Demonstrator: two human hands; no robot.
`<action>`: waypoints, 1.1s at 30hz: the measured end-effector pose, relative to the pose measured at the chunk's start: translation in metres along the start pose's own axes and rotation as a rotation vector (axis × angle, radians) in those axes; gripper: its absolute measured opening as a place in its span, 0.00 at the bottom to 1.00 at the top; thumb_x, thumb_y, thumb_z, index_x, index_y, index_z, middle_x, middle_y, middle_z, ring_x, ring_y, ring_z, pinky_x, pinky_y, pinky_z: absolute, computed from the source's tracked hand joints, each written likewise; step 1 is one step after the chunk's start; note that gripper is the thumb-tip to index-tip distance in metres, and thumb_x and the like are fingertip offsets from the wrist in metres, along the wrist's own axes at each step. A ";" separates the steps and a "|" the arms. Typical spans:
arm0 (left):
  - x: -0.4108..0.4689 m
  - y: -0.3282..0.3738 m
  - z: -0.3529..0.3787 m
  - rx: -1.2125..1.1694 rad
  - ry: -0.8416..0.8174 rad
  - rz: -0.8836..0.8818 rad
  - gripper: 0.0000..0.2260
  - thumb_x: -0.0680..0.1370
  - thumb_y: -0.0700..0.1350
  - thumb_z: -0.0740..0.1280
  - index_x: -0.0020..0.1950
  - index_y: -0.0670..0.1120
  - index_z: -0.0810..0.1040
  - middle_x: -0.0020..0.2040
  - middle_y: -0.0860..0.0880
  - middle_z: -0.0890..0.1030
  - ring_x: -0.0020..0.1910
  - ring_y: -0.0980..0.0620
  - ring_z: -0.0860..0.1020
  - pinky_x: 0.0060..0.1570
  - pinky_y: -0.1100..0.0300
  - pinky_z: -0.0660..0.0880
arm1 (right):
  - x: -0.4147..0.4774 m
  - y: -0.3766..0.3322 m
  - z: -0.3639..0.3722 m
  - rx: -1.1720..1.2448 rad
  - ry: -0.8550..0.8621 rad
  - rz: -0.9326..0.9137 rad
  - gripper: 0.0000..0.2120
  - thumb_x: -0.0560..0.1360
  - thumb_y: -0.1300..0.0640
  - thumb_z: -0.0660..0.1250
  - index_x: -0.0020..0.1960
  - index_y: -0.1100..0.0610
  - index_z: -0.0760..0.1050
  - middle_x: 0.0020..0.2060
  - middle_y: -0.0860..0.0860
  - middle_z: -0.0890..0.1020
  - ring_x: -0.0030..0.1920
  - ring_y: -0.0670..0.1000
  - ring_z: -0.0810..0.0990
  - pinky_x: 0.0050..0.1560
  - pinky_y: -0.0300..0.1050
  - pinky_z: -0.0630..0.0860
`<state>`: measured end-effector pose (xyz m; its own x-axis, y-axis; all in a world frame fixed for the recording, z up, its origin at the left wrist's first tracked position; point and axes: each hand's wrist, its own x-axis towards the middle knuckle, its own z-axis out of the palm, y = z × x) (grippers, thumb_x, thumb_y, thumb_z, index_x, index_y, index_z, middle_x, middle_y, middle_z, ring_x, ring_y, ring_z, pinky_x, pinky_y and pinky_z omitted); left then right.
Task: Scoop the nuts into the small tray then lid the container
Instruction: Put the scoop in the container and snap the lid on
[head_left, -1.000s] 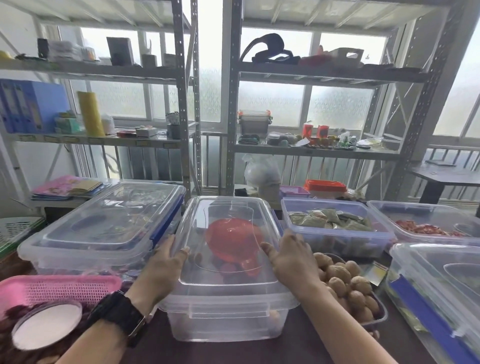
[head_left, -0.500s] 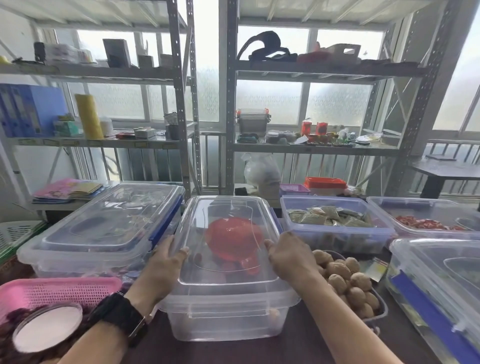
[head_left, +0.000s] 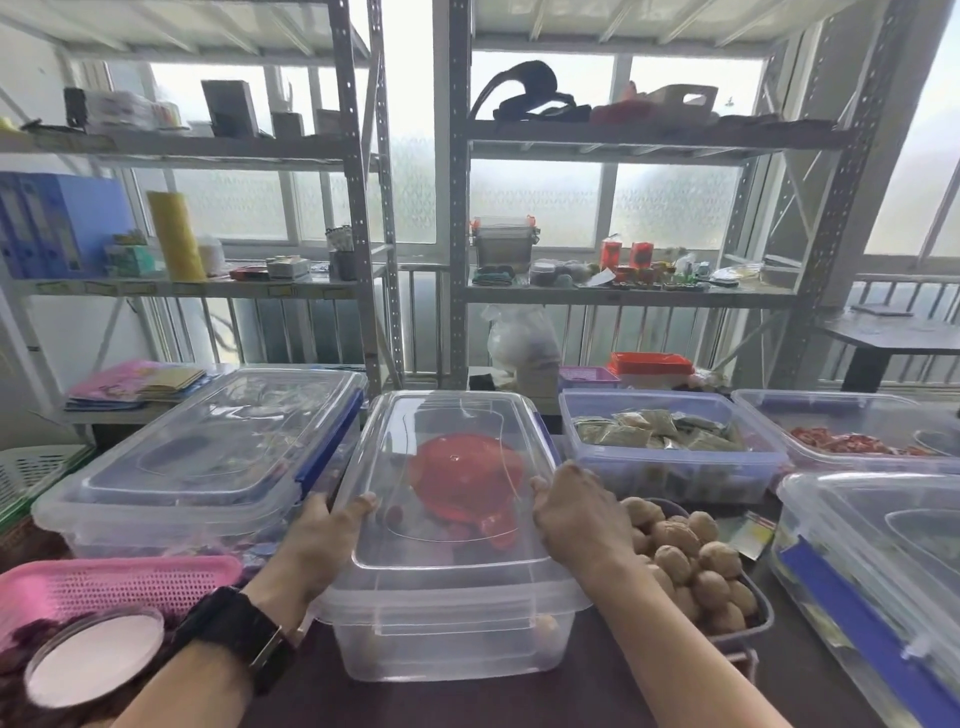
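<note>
Lidding is underway: left hand (head_left: 317, 540) and right hand (head_left: 576, 514) are gripping the lid (head_left: 447, 415) between them. Next is likely pressing it down evenly.

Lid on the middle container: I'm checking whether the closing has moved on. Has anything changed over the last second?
Nothing visibly changed. The left hand and right hand stay gripping the lid by its side edges, on the container. The nuts stay heaped in the tray beside it.
</note>
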<state>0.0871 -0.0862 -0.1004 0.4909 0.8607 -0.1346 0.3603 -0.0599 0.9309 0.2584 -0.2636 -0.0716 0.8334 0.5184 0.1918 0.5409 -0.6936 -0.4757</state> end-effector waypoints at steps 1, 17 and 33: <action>0.001 0.000 -0.001 0.001 0.004 -0.013 0.34 0.75 0.60 0.68 0.74 0.40 0.66 0.69 0.39 0.74 0.67 0.38 0.74 0.69 0.40 0.70 | 0.000 0.000 0.000 -0.003 0.006 0.002 0.18 0.80 0.48 0.56 0.59 0.60 0.74 0.58 0.58 0.79 0.58 0.62 0.79 0.55 0.52 0.73; -0.007 0.009 0.001 0.159 0.071 0.128 0.29 0.72 0.63 0.70 0.64 0.44 0.77 0.54 0.46 0.84 0.54 0.45 0.83 0.59 0.44 0.79 | -0.002 0.002 0.001 -0.038 0.050 0.026 0.18 0.80 0.46 0.55 0.55 0.60 0.75 0.56 0.58 0.80 0.56 0.61 0.80 0.51 0.50 0.71; -0.017 0.016 0.004 0.177 0.100 0.250 0.10 0.79 0.50 0.67 0.46 0.44 0.82 0.41 0.45 0.85 0.42 0.44 0.84 0.49 0.41 0.81 | -0.001 0.001 0.000 -0.036 0.054 0.006 0.17 0.79 0.48 0.58 0.53 0.61 0.77 0.52 0.59 0.82 0.53 0.61 0.81 0.47 0.48 0.72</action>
<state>0.0874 -0.1035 -0.0848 0.5040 0.8534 0.1330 0.3752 -0.3550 0.8563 0.2583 -0.2649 -0.0720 0.8408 0.4872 0.2360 0.5391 -0.7146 -0.4457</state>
